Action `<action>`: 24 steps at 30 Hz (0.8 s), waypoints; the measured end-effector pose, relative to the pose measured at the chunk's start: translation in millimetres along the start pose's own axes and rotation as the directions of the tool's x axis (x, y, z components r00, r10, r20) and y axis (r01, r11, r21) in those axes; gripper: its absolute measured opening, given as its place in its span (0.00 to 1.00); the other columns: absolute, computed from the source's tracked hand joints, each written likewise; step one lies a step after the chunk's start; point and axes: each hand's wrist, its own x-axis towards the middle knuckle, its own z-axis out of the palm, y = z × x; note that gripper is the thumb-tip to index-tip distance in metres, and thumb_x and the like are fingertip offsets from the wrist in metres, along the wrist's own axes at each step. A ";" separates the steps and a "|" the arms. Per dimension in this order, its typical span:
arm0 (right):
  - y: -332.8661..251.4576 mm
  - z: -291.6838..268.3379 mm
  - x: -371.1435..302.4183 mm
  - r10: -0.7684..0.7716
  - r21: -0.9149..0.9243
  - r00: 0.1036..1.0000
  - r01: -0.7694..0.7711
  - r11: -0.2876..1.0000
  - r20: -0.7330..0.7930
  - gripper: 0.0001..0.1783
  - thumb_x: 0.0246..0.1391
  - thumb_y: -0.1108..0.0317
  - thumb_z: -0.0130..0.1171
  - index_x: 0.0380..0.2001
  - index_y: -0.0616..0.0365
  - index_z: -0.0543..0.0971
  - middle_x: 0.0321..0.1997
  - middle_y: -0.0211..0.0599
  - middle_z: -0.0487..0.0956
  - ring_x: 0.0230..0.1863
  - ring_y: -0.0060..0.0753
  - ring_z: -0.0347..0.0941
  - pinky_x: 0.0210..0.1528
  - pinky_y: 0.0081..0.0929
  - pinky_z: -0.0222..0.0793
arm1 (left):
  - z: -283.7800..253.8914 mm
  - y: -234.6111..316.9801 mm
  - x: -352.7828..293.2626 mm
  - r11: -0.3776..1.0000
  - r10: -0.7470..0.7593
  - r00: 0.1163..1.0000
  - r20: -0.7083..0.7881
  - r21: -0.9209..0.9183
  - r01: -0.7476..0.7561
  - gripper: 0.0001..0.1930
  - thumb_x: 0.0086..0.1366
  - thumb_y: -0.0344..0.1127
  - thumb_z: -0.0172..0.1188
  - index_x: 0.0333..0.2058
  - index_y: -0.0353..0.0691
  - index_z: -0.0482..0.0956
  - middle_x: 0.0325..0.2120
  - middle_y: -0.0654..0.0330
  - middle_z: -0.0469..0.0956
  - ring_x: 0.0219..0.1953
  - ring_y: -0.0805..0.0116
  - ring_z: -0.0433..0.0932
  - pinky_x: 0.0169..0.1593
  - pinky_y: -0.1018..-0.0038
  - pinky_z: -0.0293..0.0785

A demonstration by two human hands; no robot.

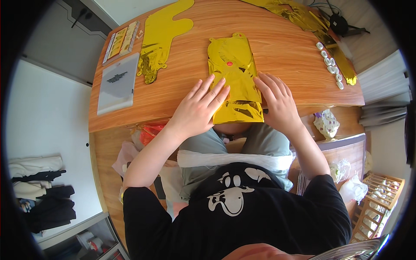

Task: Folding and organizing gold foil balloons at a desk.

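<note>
A gold foil balloon (236, 82), deflated and folded into a long flat strip, lies in front of me at the table's near edge. A small red dot marks its upper half, and its lower end reaches just past the edge. My left hand (200, 104) rests along its left side, fingers stretched out and the tips on the foil. On the other side my right hand (278, 99) has its fingers extended against the foil's right edge; its thumb is partly hidden. Neither hand is closed around anything.
Another flat gold foil balloon (162, 32) lies on the wooden table (190, 56) to the left, near a clear plastic bag (117, 86) and a small package (121, 43). More gold foil (299, 17) runs along the far right edge, beside several white rolls (331, 65).
</note>
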 end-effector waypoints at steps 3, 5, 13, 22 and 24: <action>1.7 -0.9 4.0 0.023 0.013 0.998 -0.024 1.000 0.050 0.40 0.46 0.74 0.65 0.66 0.55 0.68 0.68 0.45 0.71 0.71 0.52 0.65 0.72 0.49 0.59 | -0.5 0.1 4.1 0.996 -0.073 0.997 0.008 -0.054 0.073 0.42 0.60 0.35 0.64 0.73 0.42 0.60 0.73 0.47 0.59 0.75 0.45 0.55 0.76 0.50 0.53; 1.8 -1.1 5.6 0.019 0.006 0.996 -0.019 1.000 0.083 0.40 0.48 0.69 0.68 0.66 0.55 0.68 0.69 0.45 0.71 0.71 0.52 0.64 0.72 0.48 0.59 | 3.1 -0.6 6.2 0.986 -0.145 0.989 -0.008 -0.078 0.144 0.45 0.58 0.32 0.66 0.74 0.45 0.58 0.74 0.47 0.57 0.76 0.46 0.54 0.76 0.49 0.50; -1.9 -3.9 10.1 -0.019 -0.085 0.994 0.028 0.996 0.106 0.40 0.45 0.75 0.62 0.66 0.54 0.69 0.66 0.41 0.73 0.71 0.44 0.65 0.75 0.48 0.55 | 5.2 -5.1 6.7 0.976 -0.156 0.986 0.058 -0.144 0.163 0.49 0.55 0.28 0.68 0.75 0.48 0.56 0.73 0.46 0.57 0.76 0.48 0.54 0.76 0.45 0.48; 4.6 -2.0 12.0 -0.078 -0.042 0.988 0.085 0.996 0.135 0.36 0.45 0.73 0.61 0.62 0.57 0.73 0.63 0.41 0.74 0.70 0.45 0.65 0.76 0.48 0.56 | -0.4 -5.7 7.4 0.983 -0.121 0.991 0.057 -0.131 0.128 0.44 0.57 0.27 0.65 0.73 0.46 0.59 0.72 0.46 0.59 0.76 0.50 0.56 0.76 0.45 0.49; 6.4 -3.1 13.1 -0.085 0.005 0.982 0.086 0.996 0.170 0.35 0.48 0.70 0.62 0.63 0.57 0.73 0.64 0.43 0.73 0.70 0.47 0.66 0.76 0.50 0.55 | 0.4 -6.1 6.5 0.979 -0.114 0.993 0.032 -0.167 0.118 0.43 0.58 0.26 0.64 0.73 0.45 0.60 0.71 0.46 0.60 0.75 0.50 0.57 0.76 0.46 0.50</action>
